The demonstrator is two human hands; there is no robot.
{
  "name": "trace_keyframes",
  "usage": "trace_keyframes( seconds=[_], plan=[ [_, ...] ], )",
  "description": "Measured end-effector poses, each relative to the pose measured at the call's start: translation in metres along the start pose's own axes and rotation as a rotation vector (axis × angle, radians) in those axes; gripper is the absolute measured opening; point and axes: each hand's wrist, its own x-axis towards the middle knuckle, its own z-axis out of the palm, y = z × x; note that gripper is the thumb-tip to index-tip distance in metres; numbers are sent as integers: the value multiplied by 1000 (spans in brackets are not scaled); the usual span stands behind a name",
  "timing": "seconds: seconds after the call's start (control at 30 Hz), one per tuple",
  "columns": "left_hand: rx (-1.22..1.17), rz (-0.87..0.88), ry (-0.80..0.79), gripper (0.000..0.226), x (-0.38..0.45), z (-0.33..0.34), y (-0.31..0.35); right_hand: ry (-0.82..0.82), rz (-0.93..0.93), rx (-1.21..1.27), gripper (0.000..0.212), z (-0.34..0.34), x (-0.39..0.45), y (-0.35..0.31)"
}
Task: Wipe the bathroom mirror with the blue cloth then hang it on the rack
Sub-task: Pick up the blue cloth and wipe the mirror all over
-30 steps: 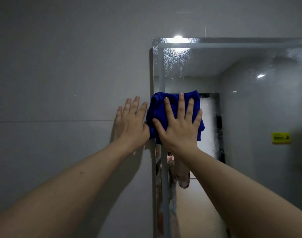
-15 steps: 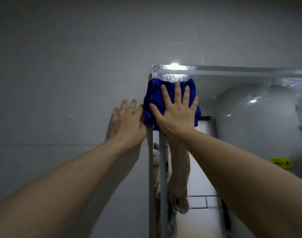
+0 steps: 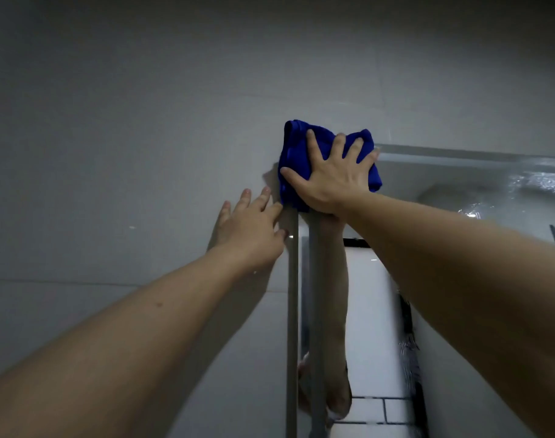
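Note:
The folded blue cloth [image 3: 296, 159] covers the top left corner of the bathroom mirror [image 3: 459, 191] and overlaps onto the wall above it. My right hand [image 3: 333, 178] lies flat on the cloth with fingers spread, pressing it against the glass. My left hand [image 3: 250, 229] rests flat on the grey wall just left of the mirror's edge, fingers apart, holding nothing. The mirror reflects my right forearm. No rack is in view.
Grey tiled wall [image 3: 111, 153] fills the left and top of the view. The mirror's left edge [image 3: 291, 311] runs straight down. Streaks of moisture [image 3: 535, 184] show on the glass at upper right. A pale doorway and tiled floor appear in the reflection.
My right hand has slid the cloth up the mirror's left side to its top corner. The view has tilted upward. My left hand stays on the wall beside the mirror edge.

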Motion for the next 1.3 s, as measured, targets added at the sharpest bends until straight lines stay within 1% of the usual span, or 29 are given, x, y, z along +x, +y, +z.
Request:
trace_keyframes(
  seconds=[0.1, 0.13, 0.2, 0.3, 0.4, 0.47, 0.57, 0.63, 0.7, 0.8, 0.9, 1.1, 1.3],
  plan=[
    [-10, -5, 6, 61, 0, 1, 2, 36, -13, -55, 108, -4, 6, 0],
    [-12, -5, 16, 61, 0, 2, 3, 42, -21, -39, 110, -4, 6, -1],
    [-31, -8, 39, 59, 0, 5, 3, 23, -18, 77, 110, -2, 6, -3],
    [-47, -21, 53, 61, 0, 8, 3, 9, 9, 208, 102, 0, 6, -1],
    [-50, -29, 59, 62, -1, 8, 6, 8, -12, 213, 84, 3, 8, 1],
    [-47, -40, 58, 62, -2, 5, 8, 10, -18, 192, 75, 4, 9, 1],
    [-1, -54, 87, 56, 0, -10, 11, 18, -32, 183, 72, 5, 9, 7],
    [-33, -85, 150, 43, 2, -23, 13, 29, -47, 188, 72, 6, 8, 12],
    [-84, -113, 194, 38, 4, -31, 19, 40, -57, 188, 73, 7, 8, 18],
    [-126, -88, 209, 46, 7, -33, 32, 63, -72, 185, 73, 9, 6, 31],
    [-111, -75, 215, 54, 11, -30, 46, 77, -68, 178, 75, 11, 5, 53],
    [-85, -75, 264, 58, 21, -22, 75, 75, -25, 158, 77, 14, -1, 103],
    [-48, -46, 256, 56, 19, -12, 99, 71, -20, 172, 77, 15, -14, 111]
  ],
)
